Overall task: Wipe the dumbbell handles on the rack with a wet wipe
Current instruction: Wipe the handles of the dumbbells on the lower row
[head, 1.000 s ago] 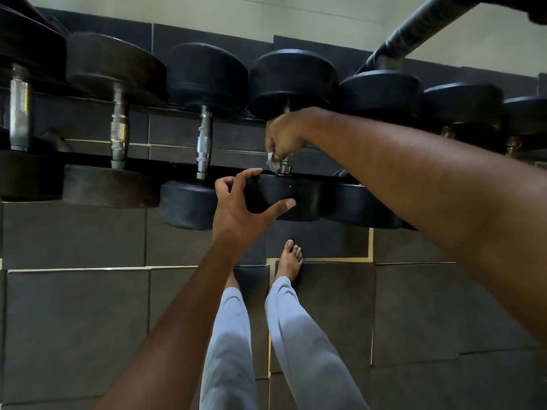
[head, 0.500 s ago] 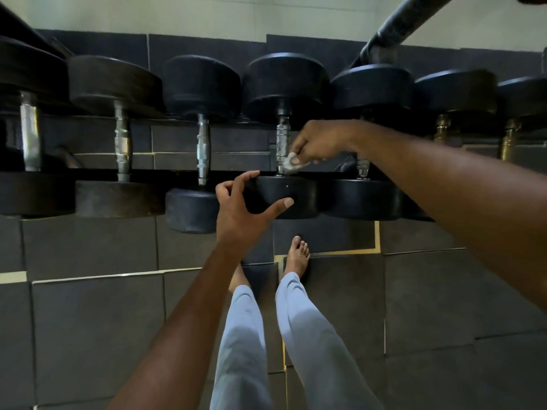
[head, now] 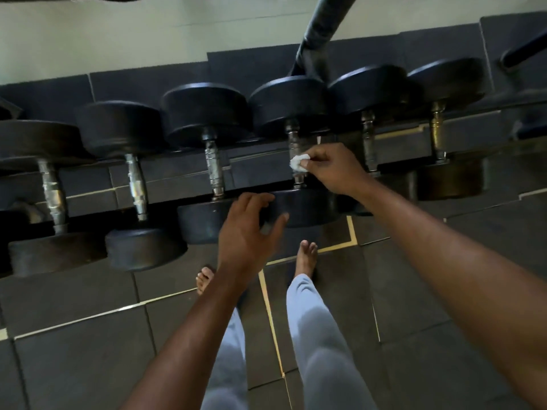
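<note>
- Dumbbell heads (head: pixel 207 110) before me: black, rubber-like, matt with a dull sheen on the edges.
- Handles (head: pixel 213 170): ridged bare metal, silvery, worn and patchy; the far right handle (head: pixel 437 128) looks brassy.
- Wet wipe (head: pixel 298 164), pinched in my right hand (head: pixel 334 168): white, crumpled, soft-looking.
- Floor (head: pixel 88 365): dark matt tiles, pale shiny strips in the joints.
- My trousers (head: pixel 319 350): light grey cloth, smooth.
</note>
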